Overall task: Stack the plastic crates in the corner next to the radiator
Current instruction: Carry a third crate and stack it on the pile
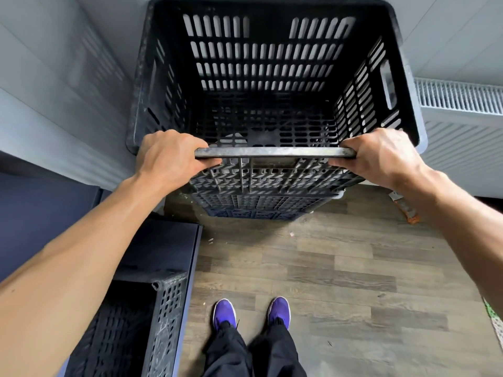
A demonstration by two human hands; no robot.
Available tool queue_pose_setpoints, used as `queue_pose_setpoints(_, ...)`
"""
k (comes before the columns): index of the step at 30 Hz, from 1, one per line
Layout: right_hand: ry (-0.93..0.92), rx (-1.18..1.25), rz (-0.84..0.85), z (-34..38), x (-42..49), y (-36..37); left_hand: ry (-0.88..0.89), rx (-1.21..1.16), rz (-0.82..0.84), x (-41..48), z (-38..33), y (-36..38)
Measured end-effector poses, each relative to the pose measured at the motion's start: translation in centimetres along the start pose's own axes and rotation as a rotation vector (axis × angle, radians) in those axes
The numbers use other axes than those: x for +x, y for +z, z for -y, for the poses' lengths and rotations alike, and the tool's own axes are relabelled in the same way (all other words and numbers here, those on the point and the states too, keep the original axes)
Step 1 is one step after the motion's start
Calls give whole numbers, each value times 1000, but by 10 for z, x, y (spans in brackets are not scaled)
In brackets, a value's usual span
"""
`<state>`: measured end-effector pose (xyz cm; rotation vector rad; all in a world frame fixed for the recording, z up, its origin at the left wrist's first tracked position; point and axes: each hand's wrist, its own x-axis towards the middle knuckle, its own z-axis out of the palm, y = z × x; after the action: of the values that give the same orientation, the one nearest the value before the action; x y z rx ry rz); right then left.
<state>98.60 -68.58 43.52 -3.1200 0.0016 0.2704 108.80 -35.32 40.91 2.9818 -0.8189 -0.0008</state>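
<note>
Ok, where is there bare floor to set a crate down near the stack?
Bare floor opens between the crate stack, the shoes and the radiator, apart from a small tool by it. The left is crowded: another crate beside a dark blue unit. Left hand and right hand grip the top crate.

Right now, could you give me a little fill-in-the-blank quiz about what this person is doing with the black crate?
1. The left hand and the right hand both grip the near ____ of the black crate.
2. The radiator is on the wall to the ____ of that crate.
3. The person's shoes are ____ in colour.

Missing words: rim; right; purple.
</note>
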Motion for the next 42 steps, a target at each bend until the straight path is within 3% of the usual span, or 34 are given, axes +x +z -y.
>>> queue_pose_setpoints(14, 24, 17, -51, -1, -9, 4, 50, 5, 41, 14, -8, -11)
queue_pose_setpoints(28, 36, -53, -178, 2, -13, 6, 126, 39, -151, 15, -3, -19)
queue_pose_setpoints(42, 26, -51, -149, 6, -14, 19, 91, 18, -78, 0, -2, 4)
